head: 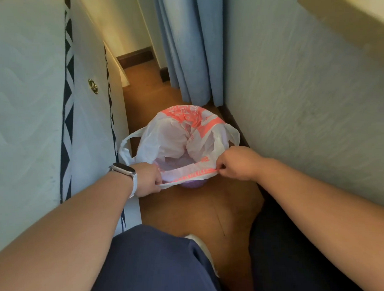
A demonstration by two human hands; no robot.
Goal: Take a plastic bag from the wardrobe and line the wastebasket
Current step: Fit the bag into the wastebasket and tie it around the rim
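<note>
A white plastic bag (177, 137) with orange-pink print lies open over a small purple wastebasket (194, 184) on the wooden floor. Only a bit of the basket's near wall shows under the bag; the rest is covered. My left hand (147, 180), with a watch on its wrist, grips the bag's near edge on the left. My right hand (236, 164) pinches the same edge on the right, and the edge is stretched taut between them. One bag handle loops out to the left, the other to the right.
A mattress (31, 108) with a dark patterned band stands close on the left. A white wall (294, 97) runs along the right, with a blue curtain (193, 46) behind the basket. My knees in dark trousers fill the foreground over a narrow strip of floor (200, 211).
</note>
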